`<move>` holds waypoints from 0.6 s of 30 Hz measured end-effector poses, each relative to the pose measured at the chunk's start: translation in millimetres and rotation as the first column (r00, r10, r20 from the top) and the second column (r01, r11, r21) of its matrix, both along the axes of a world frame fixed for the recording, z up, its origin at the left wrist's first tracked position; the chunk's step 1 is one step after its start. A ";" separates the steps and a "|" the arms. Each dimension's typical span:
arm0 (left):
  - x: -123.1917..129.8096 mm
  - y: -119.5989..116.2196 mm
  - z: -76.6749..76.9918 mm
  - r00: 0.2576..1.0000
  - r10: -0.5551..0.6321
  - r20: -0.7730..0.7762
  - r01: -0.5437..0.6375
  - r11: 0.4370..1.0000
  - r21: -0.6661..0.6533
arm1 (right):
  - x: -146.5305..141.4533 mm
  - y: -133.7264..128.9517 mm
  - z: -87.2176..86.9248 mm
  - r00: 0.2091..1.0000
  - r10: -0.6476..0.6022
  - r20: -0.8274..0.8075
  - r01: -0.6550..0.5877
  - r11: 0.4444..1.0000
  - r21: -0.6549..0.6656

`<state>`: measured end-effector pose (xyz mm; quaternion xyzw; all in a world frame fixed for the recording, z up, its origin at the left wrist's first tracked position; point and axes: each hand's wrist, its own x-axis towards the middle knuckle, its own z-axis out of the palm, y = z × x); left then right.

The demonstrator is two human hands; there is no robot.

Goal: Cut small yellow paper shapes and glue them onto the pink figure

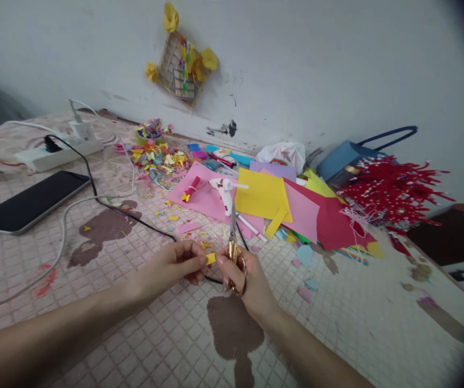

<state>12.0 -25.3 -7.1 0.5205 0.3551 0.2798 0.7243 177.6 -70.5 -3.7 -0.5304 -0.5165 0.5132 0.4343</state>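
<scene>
Between the fingertips of both hands is a small folded piece of yellow paper (211,258). My left hand (184,262) pinches its left end, fingers closed. A pair of gold-handled scissors (232,242) rests in my right hand (246,277), its blades pointing away from me toward the glue gun. The right thumb and fingertip are also at the paper's right end; whether they grip it is hard to tell. Just beyond the hands lie small yellow scraps (206,244), a white glue gun (224,195) and a yellow sheet (262,194).
Pink sheets (199,186) and a red sheet (332,221) spread at the back. Paper cuttings (159,157) pile up near the wall. A black cable (151,228) runs behind my hands. At left are a phone (32,202) and a power strip (60,153); red pipe-cleaner stems (393,186) lie right.
</scene>
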 end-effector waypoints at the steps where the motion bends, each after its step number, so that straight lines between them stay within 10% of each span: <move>1: 0.3 -0.3 -0.9 1.000 0.007 0.026 -0.006 1.000 -0.028 | -0.2 -0.1 -1.0 1.000 0.004 -0.014 -0.004 1.000 -0.003; 18: 14.7 14.9 13.9 0.989 -0.112 -0.101 0.129 0.975 0.182 | 13.8 3.3 8.6 0.995 0.028 0.098 -0.034 0.998 0.061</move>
